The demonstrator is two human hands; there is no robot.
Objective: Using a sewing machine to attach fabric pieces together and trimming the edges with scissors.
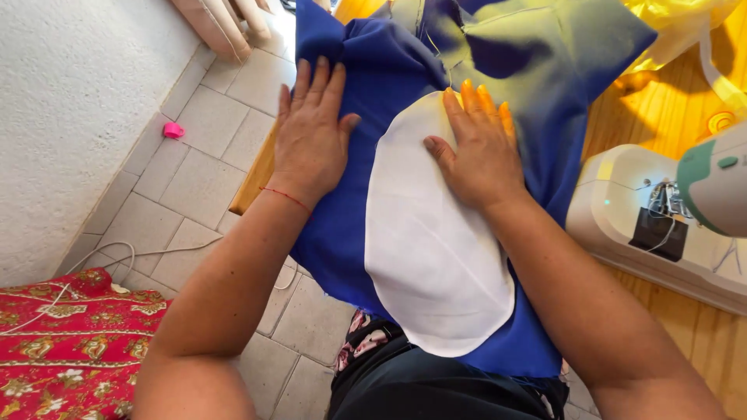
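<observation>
Two flat hands smoothing cloth at the edge of a sewing table

Nearest the person, a white oval fabric piece (432,257) lies on top of blue fabric (334,233) that hangs off the near edge of the wooden table (677,109); the right hand (476,152) rests on the oval's upper end, palm down, fingers spread and holding nothing; the left hand (313,132) — a thin red thread at its wrist — lies just beside it, flat and open on the blue cloth alone; to the right stands a white sewing machine (646,210); on the left, below the table, a red patterned cloth (70,342) covers part of the tiled floor (194,171), and farther off a small pink object (173,130) sits by the wall.
</observation>
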